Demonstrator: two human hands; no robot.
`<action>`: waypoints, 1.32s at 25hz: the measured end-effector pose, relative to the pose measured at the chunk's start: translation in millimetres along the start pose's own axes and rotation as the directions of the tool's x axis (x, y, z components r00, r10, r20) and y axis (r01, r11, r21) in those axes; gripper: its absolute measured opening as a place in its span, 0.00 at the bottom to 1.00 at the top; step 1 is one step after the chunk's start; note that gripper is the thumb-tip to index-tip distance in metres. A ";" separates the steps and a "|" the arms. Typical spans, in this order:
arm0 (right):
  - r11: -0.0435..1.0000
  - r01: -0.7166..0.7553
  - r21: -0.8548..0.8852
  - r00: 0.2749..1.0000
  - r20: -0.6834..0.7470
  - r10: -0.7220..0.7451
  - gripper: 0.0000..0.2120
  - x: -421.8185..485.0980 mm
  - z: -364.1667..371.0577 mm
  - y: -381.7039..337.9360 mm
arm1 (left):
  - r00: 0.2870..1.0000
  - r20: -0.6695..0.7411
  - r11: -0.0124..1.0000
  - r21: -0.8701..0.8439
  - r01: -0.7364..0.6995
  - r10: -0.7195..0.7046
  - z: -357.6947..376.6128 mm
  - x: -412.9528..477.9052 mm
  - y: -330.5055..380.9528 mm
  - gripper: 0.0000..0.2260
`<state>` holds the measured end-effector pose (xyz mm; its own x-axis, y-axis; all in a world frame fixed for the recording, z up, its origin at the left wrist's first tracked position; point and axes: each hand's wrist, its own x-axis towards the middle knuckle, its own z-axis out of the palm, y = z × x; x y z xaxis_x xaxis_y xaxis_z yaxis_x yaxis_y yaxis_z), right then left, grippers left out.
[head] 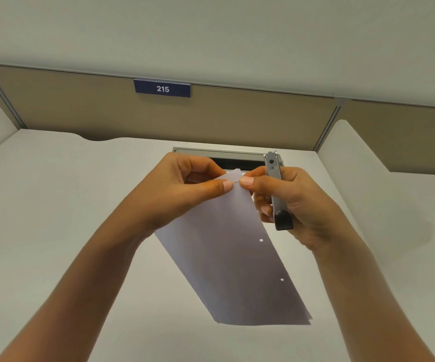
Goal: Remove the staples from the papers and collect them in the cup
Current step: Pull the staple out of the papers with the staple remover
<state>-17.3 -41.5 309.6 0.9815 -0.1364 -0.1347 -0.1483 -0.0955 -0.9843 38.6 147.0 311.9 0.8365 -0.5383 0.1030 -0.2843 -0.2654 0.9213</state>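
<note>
Holding the papers [227, 257] up over the desk [54, 205], I'm pinching their top corner with my left hand [180, 189] while my right hand [305, 205] is curling round the staple remover [276, 197] and nipping that same corner, so I'm judging 1 staple is mid-removal, with no cup in view.

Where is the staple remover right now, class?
In the head view, right of centre: the right hand grips the staple remover upright beside the top corner of the papers, just in front of the desk's cable slot.
</note>
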 end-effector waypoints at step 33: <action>0.999 -0.004 0.047 0.999 -0.046 0.006 0.23 -19.9 4.6 24.5 | 0.961 -0.275 0.999 -0.036 0.002 -0.012 16.1 -3.2 -14.7 0.06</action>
<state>-39.9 -36.6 287.7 0.9739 -0.1823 -0.1354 -0.1464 -0.0485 -0.9880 32.6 139.8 292.0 0.9362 -0.2947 0.1913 -0.2657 -0.2377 0.9343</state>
